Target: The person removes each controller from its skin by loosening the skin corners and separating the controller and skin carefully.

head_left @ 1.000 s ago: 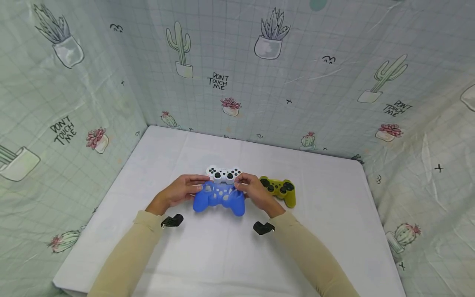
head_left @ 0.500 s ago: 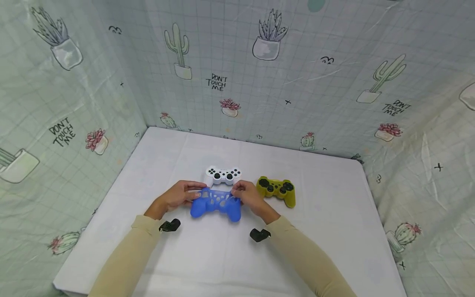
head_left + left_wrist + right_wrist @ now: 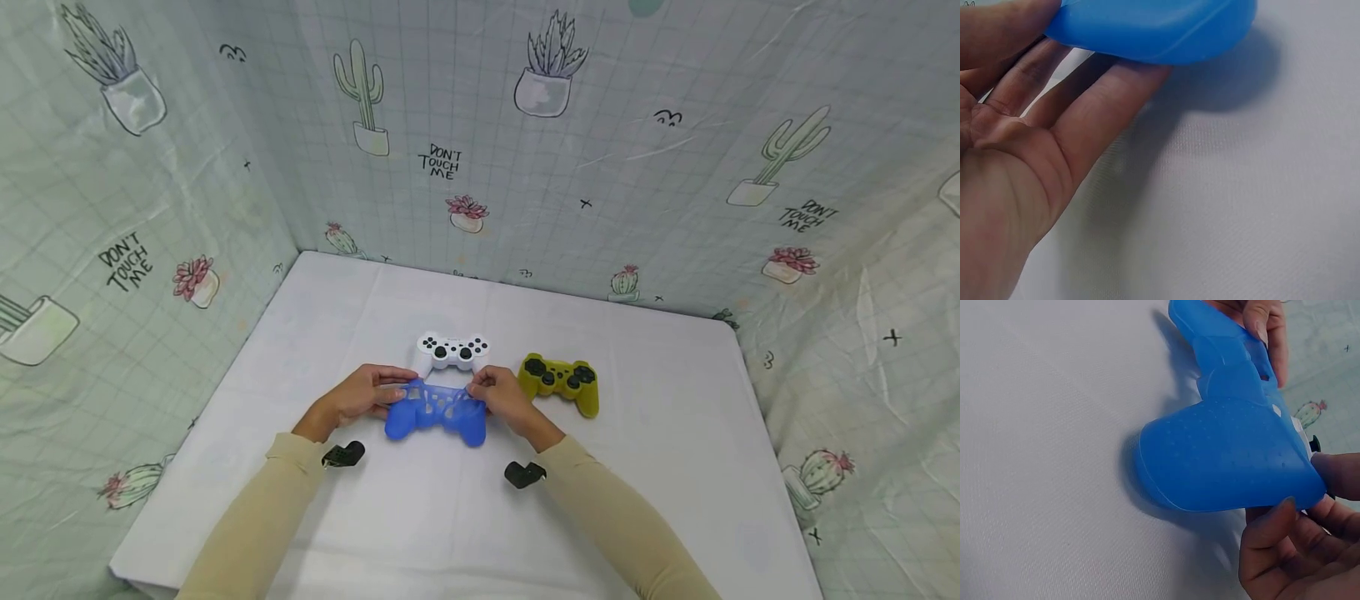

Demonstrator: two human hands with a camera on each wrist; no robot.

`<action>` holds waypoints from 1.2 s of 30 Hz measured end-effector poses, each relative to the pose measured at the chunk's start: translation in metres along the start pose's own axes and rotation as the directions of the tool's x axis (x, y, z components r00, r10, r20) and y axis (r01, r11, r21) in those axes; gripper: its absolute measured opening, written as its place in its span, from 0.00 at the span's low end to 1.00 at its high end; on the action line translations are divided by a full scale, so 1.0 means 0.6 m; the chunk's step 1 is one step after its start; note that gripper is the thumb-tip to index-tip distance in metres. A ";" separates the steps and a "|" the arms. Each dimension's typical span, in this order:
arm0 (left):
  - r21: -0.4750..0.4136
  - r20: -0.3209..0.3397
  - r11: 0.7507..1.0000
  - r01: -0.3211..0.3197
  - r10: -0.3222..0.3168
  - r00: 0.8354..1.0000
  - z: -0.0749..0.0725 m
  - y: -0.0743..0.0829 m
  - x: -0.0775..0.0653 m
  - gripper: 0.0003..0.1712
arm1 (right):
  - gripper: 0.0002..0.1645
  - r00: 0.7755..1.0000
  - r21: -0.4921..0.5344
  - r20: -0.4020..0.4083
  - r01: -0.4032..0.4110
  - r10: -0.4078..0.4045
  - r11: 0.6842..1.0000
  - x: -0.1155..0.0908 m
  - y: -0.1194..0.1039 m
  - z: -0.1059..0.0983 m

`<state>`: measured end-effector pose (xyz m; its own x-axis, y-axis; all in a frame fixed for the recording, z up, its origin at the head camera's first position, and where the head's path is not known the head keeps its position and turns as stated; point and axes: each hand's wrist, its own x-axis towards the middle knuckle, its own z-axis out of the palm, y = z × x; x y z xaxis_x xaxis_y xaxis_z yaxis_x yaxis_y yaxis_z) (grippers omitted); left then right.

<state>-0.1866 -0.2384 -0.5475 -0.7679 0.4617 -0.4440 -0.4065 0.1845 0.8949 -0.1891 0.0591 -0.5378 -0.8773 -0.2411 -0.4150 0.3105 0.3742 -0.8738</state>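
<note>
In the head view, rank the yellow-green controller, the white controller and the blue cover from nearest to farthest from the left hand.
1. Blue cover: nearest, its left end held in the left hand.
2. White controller: just beyond the cover.
3. Yellow-green controller: farthest, off to the right.

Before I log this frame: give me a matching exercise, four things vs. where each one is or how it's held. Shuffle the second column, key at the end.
Things
1. blue cover
2. white controller
3. yellow-green controller
4. cactus-print cloth

Places and states
A. to the person's right of the other controller
B. hangs behind the table
C. lies just beyond the held piece
D. pinched by the fingers of the left hand and those of the right hand

Pairs: 1-D, 2-C, 3-A, 4-B
</note>
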 end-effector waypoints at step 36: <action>0.184 -0.072 0.982 0.034 -0.021 0.997 0.004 0.004 0.005 0.27 | 0.15 0.991 -0.483 -0.118 -0.005 -0.060 0.876 -0.011 -0.009 0.024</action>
<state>-0.1885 -0.2349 -0.5467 -0.7927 0.3940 -0.4651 -0.3348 0.3563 0.8723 -0.1797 0.0457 -0.5340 -0.9315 -0.1556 -0.3288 0.0993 0.7610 -0.6411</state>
